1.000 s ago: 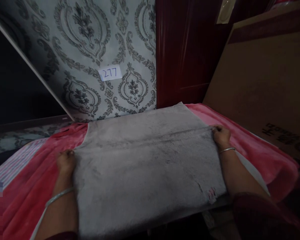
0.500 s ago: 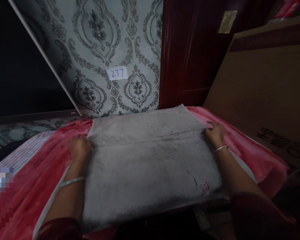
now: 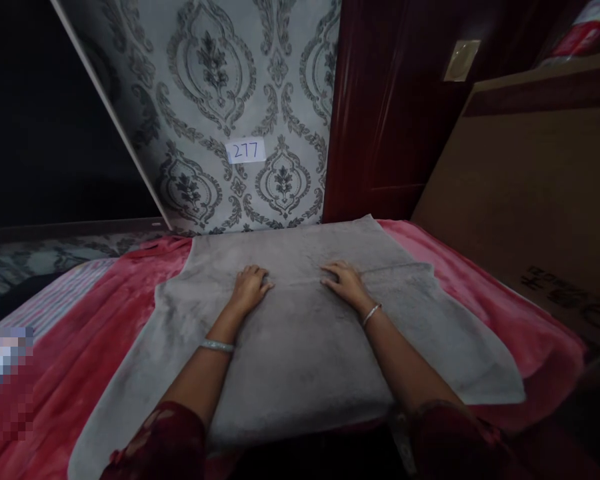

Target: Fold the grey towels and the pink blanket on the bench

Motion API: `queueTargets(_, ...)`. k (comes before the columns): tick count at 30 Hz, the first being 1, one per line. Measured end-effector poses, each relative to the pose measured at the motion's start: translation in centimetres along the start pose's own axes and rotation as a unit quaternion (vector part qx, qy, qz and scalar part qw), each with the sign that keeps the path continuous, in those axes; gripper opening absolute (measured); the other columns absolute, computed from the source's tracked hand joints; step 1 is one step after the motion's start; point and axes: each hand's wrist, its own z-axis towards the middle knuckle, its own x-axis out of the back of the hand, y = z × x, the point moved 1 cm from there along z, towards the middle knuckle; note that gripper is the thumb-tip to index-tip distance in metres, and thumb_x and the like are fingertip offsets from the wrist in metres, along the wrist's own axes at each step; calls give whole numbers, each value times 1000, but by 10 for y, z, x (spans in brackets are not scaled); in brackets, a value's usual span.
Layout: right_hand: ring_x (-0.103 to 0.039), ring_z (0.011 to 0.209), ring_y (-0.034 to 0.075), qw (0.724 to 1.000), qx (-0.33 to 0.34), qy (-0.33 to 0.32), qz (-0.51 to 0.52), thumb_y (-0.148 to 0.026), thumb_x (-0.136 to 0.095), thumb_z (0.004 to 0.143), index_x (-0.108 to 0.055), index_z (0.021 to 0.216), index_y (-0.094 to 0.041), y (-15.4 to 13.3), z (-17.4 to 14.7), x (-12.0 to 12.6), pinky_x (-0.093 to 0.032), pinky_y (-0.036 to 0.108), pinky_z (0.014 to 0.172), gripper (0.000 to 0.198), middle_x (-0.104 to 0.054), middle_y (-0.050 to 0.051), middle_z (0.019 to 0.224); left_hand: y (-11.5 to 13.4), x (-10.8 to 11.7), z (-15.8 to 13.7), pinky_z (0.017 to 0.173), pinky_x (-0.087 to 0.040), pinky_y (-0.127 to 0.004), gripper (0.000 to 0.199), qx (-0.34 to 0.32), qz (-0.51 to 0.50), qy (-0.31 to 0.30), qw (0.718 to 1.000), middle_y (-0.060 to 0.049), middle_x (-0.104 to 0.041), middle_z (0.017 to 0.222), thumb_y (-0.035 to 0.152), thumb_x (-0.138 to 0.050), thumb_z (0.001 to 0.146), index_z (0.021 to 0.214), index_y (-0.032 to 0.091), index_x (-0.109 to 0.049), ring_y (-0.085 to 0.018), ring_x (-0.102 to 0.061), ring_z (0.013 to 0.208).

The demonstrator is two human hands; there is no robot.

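One left hand and one right hand rest on one grey cloth, fingers parted, gripping nothing.

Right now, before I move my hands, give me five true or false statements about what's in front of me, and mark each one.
1. The left hand and right hand are both over the grey cloth. True.
2. The paper label reads 411. False: the paper label reads 277.
3. The cardboard box stands to the right of the grey cloth. True.
4. The red blanket covers the grey cloth. False: the grey cloth lies over the red blanket.
5. The right hand is clenched in a fist. False: it is open.
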Motion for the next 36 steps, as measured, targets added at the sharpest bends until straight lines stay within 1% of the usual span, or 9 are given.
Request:
queueTargets(4,-59,116,28,999,-13,1,-52,-25,-69,91,-74,121,-27,1,-8,-4,-45,44,100,30,-69,10,121,-5,-10,-1,96,-45,-43,23,3,8,12,1000,-15,-66,118,27,-59,94,111,18,-70,-31,-57,118)
queueTargets(8,-61,107,26,998,3,11,-58,-20,-61,93,-75,103,-23,3,-6,-2,-46,39,94,18,-70,9,111,-5,-10,3,94,-44,-42,16,-5,0,19,1000,-14,-67,110,22,-55,96,100,18,-69,-30,-58,112)
queueTargets(12,-62,99,27,998,26,31,-47,-23,-55,94,-72,94,-21,9,-8,-5,-47,39,90,17,-71,10,99,-6,-9,1,95,-43,-42,16,-11,-36,45,998,-15,-66,109,23,-53,98,102,16,-67,-29,-57,113)
queueTargets(16,-64,94,28,999,24,43,-22,-32,-52,93,-71,91,-23,20,-14,-12,-50,41,86,21,-71,11,95,-8,-14,-5,95,-45,-41,17,-19,-44,8,999,-15,-66,109,23,-53,98,104,14,-67,-28,-59,110)
queueTargets(20,-64,90,31,998,35,50,-17,-42,-49,93,-70,87,-23,32,-15,-22,-52,46,83,28,-71,12,91,-20,-17,-12,95,-46,-41,17,-3,-24,-1,1000,-15,-67,110,22,-55,96,105,16,-69,-27,-60,110)
queueTargets(25,-64,86,31,996,48,73,-19,-47,-46,93,-69,85,-24,37,-14,-30,-52,47,81,34,-70,12,88,-64,-5,-31,98,-45,-41,15,24,-7,-7,1000,-15,-68,110,23,-59,94,102,16,-70,-27,-59,113)
queueTargets(30,-64,86,30,996,34,79,-24,-44,-47,91,-68,86,-23,35,-15,-32,-51,45,80,31,-70,12,88,-139,24,-74,107,-40,-47,15,110,1,16,994,-16,-67,115,20,-60,90,100,16,-71,-30,-58,118)
queueTargets(33,-64,89,30,997,22,76,-24,-41,-49,90,-69,86,-22,34,-14,-32,-51,44,82,28,-71,12,89,-178,40,-100,111,-37,-53,27,172,-4,49,984,-18,-63,126,18,-55,89,112,14,-69,-32,-54,125)
queueTargets(36,-64,92,29,997,13,72,-20,-38,-50,89,-69,86,-22,34,-13,-32,-51,44,84,25,-72,11,92,-199,47,-114,109,-44,-47,44,203,-35,63,977,-17,-63,131,18,-51,87,129,12,-62,-28,-57,123)
